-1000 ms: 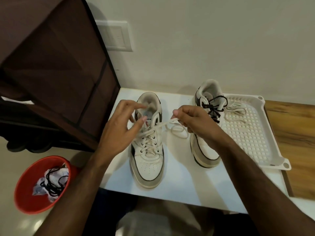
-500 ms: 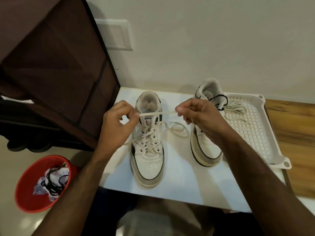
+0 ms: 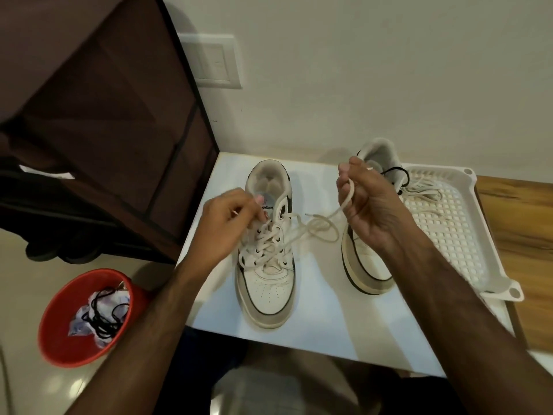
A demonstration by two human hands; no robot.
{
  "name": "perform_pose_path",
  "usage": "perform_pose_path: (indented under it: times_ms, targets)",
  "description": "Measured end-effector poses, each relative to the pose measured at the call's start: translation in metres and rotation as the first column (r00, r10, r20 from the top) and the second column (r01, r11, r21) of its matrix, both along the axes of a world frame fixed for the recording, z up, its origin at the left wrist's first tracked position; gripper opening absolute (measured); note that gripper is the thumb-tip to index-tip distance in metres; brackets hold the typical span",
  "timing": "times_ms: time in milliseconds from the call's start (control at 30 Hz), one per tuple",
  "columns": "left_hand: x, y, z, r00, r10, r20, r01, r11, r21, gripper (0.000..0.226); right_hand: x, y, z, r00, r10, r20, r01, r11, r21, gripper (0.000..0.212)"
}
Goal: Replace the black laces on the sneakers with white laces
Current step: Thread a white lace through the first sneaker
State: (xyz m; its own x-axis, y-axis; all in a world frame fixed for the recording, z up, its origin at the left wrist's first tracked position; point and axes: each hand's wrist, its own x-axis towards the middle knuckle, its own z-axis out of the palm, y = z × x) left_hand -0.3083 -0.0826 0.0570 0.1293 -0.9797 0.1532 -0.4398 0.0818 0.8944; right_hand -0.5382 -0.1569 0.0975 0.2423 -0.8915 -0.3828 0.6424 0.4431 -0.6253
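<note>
Head view: both hands' grips [image 3: 230, 217] [image 3: 363, 202] curled round white lace [image 3: 311, 227] ends, right raised.

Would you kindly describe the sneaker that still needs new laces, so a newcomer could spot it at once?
Find the white table against the wall; two sneakers stand on it. It is the right sneaker, touching the white tray, partly behind the right hand. Unlike the left sneaker, it still carries a black lace.
</note>
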Motion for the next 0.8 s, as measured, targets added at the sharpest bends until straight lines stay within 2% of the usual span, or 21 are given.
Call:
perform_pose_path:
  times_ms: [67,100,200,267,333,400,467,567,700,800]
  targets:
    - [0.009,-0.007,-0.005,0.974,0.227,-0.007,-0.227,0.973,0.041,0.021,0.0,0.001,0.001,0.987,0.08,-0.14,-0.089,0.994,-0.056,0.038]
    - [0.011,-0.009,-0.007,0.959,0.282,-0.014,-0.279,0.955,0.097,0.02,0.0,0.002,0.0,0.965,0.119,-0.234,-0.143,0.986,-0.089,0.039]
    - [0.006,-0.014,-0.014,0.96,0.281,0.019,-0.276,0.926,0.258,0.035,0.008,0.008,-0.005,0.812,0.168,-0.559,-0.337,0.917,-0.213,0.032]
    - [0.001,-0.017,-0.016,0.958,0.277,0.077,-0.287,0.917,0.278,0.04,0.016,0.01,-0.011,0.705,0.144,-0.694,-0.449,0.849,-0.28,0.019]
    - [0.002,-0.017,-0.014,0.95,0.304,0.075,-0.313,0.911,0.268,0.031,0.028,0.013,-0.018,0.606,0.1,-0.79,-0.531,0.79,-0.307,0.012]
    - [0.01,-0.015,-0.011,0.955,0.296,0.026,-0.291,0.916,0.274,0.017,0.039,0.016,-0.025,0.432,-0.006,-0.902,-0.617,0.727,-0.301,0.01]
    - [0.018,-0.011,-0.008,0.966,0.257,-0.033,-0.237,0.926,0.293,0.009,0.049,0.021,-0.027,0.32,-0.098,-0.942,-0.658,0.692,-0.295,0.01]
    - [0.026,-0.009,-0.008,0.969,0.207,-0.132,-0.153,0.929,0.337,0.013,0.061,0.025,-0.029,0.249,-0.213,-0.945,-0.701,0.633,-0.327,0.009]
    - [0.031,-0.011,-0.009,0.968,0.181,-0.175,-0.112,0.932,0.344,0.015,0.073,0.026,-0.03,0.048,-0.373,-0.927,-0.784,0.561,-0.266,0.016]
    - [0.03,-0.011,-0.01,0.966,0.18,-0.187,-0.109,0.935,0.339,0.017,0.078,0.028,-0.028,-0.034,-0.434,-0.9,-0.825,0.521,-0.22,0.019]
